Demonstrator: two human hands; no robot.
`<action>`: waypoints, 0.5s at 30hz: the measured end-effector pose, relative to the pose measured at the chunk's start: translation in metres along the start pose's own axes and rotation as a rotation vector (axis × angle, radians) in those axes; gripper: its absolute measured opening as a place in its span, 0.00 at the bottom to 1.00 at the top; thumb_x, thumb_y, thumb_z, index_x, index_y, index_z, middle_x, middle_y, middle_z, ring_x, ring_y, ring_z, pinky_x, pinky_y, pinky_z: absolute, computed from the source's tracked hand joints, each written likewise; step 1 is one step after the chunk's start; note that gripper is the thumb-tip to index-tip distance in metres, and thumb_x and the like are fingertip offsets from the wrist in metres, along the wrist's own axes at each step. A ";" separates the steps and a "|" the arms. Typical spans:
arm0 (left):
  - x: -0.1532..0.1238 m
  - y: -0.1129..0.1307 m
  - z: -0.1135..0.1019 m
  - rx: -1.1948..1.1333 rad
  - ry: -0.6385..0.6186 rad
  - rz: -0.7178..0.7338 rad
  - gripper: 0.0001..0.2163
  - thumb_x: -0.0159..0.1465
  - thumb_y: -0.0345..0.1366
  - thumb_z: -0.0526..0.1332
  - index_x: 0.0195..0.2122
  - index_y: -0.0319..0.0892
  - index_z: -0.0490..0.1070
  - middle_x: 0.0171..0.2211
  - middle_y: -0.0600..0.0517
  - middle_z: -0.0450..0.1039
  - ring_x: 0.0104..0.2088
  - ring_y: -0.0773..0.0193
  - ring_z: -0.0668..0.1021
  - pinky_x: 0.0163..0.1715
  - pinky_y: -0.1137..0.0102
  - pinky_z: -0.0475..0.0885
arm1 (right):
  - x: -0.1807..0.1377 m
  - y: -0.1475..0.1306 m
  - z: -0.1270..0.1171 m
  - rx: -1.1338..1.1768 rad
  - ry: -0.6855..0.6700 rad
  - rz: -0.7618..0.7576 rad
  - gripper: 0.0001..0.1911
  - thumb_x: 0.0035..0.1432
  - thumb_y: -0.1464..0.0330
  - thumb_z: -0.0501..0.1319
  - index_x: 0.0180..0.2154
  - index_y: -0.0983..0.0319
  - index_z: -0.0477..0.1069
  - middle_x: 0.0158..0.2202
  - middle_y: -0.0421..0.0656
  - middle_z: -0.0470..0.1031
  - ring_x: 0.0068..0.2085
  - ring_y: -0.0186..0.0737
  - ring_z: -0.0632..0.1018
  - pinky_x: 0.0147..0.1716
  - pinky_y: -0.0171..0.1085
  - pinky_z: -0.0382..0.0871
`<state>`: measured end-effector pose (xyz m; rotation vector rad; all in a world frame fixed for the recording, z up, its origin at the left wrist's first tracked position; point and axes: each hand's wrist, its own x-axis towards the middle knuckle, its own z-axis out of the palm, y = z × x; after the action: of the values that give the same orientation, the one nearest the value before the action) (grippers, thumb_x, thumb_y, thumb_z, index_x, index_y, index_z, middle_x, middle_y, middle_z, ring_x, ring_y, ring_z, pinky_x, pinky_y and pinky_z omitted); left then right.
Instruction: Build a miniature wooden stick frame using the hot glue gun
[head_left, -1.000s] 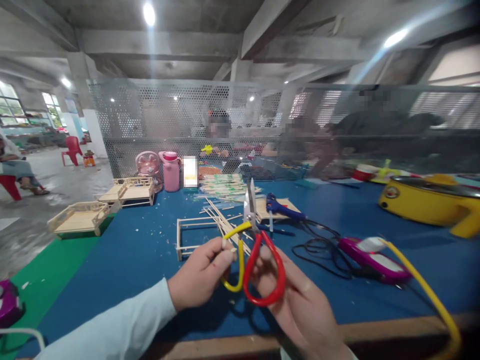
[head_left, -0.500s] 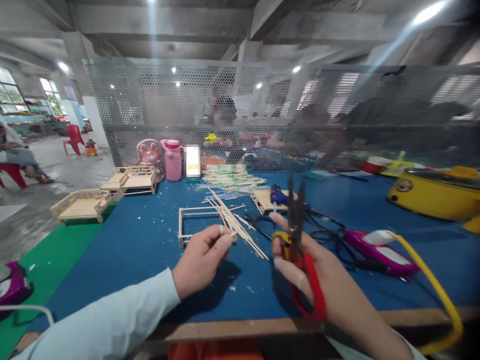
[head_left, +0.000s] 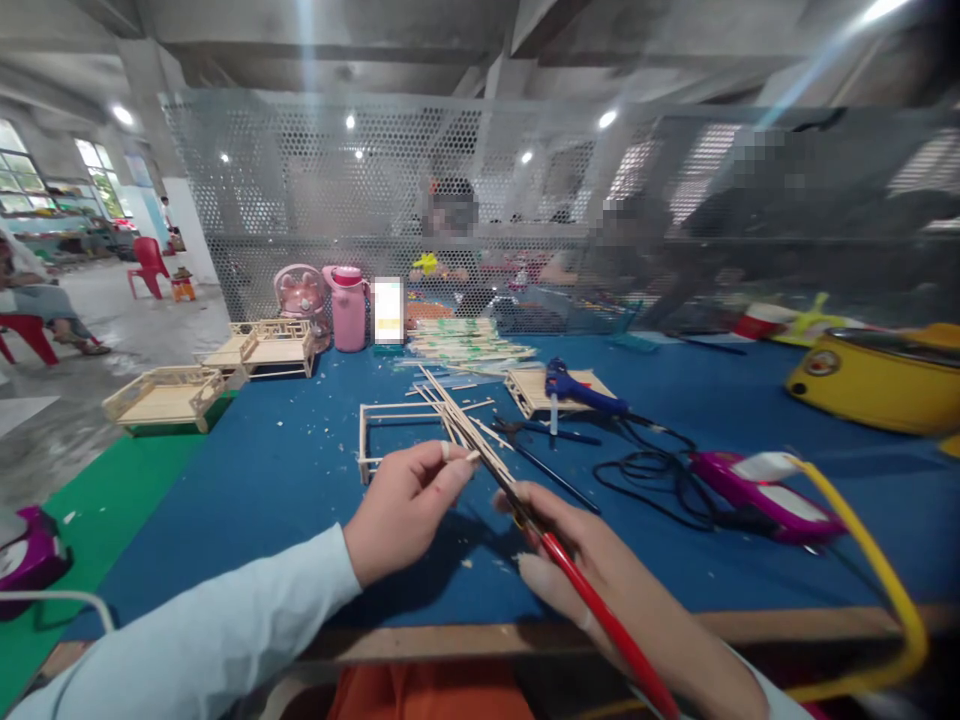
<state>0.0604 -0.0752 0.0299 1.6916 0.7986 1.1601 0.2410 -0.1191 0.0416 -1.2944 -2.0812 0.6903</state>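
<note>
My left hand [head_left: 405, 505] hovers over the blue table [head_left: 285, 490] with thumb and forefinger pinched on a tiny piece of wooden stick [head_left: 472, 456]. My right hand [head_left: 600, 580] grips red and yellow scissors [head_left: 585, 590], seen edge-on, blades pointing up-left toward that pinched piece. Just beyond the hands lie a bundle of thin wooden sticks [head_left: 457, 420] and a small stick frame [head_left: 390, 440].
A blue glue gun [head_left: 581, 392] with a black cord lies behind, near a purple tool [head_left: 750, 495] and a yellow pot [head_left: 877, 375]. Small wooden bed models [head_left: 165, 395] stand at the left, with a pink bottle [head_left: 349, 310] at the back. People sit behind a mesh screen [head_left: 525, 200].
The left hand let go of the scissors' yellow loop. The right hand took the scissors alone, turned them, and lowered the blades toward the left fingertips.
</note>
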 end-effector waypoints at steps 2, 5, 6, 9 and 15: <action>-0.001 0.000 0.000 0.027 -0.022 0.015 0.12 0.63 0.39 0.53 0.29 0.37 0.68 0.21 0.57 0.59 0.23 0.71 0.60 0.25 0.76 0.58 | 0.000 -0.001 0.001 -0.004 0.014 -0.009 0.11 0.52 0.62 0.58 0.37 0.60 0.66 0.29 0.40 0.72 0.28 0.36 0.70 0.29 0.34 0.67; -0.002 -0.001 -0.001 0.076 -0.044 0.061 0.11 0.64 0.38 0.53 0.29 0.37 0.69 0.22 0.56 0.61 0.24 0.71 0.62 0.26 0.76 0.59 | 0.000 -0.003 0.002 -0.022 0.043 -0.014 0.10 0.52 0.61 0.59 0.35 0.59 0.65 0.29 0.39 0.71 0.27 0.36 0.70 0.27 0.33 0.65; -0.003 -0.001 -0.001 0.094 -0.049 0.080 0.11 0.64 0.37 0.52 0.29 0.37 0.69 0.22 0.56 0.61 0.24 0.71 0.62 0.26 0.76 0.59 | 0.000 -0.004 0.002 -0.026 0.053 -0.022 0.11 0.52 0.60 0.59 0.34 0.59 0.65 0.29 0.39 0.71 0.27 0.36 0.70 0.27 0.33 0.65; -0.003 -0.001 -0.002 0.132 -0.061 0.127 0.13 0.64 0.37 0.52 0.27 0.38 0.68 0.22 0.56 0.61 0.24 0.71 0.62 0.26 0.76 0.59 | 0.000 -0.003 0.003 -0.044 0.077 -0.047 0.12 0.51 0.59 0.60 0.35 0.59 0.65 0.29 0.40 0.71 0.28 0.36 0.69 0.28 0.34 0.65; -0.005 -0.002 -0.003 0.200 -0.036 0.179 0.14 0.65 0.38 0.52 0.25 0.38 0.67 0.20 0.57 0.58 0.22 0.72 0.59 0.23 0.77 0.58 | -0.004 -0.001 0.003 -0.085 0.107 -0.043 0.15 0.49 0.60 0.63 0.38 0.59 0.66 0.35 0.44 0.72 0.34 0.41 0.72 0.33 0.37 0.67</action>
<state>0.0555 -0.0776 0.0272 1.9770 0.7736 1.1991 0.2396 -0.1234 0.0398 -1.2995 -2.0648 0.5077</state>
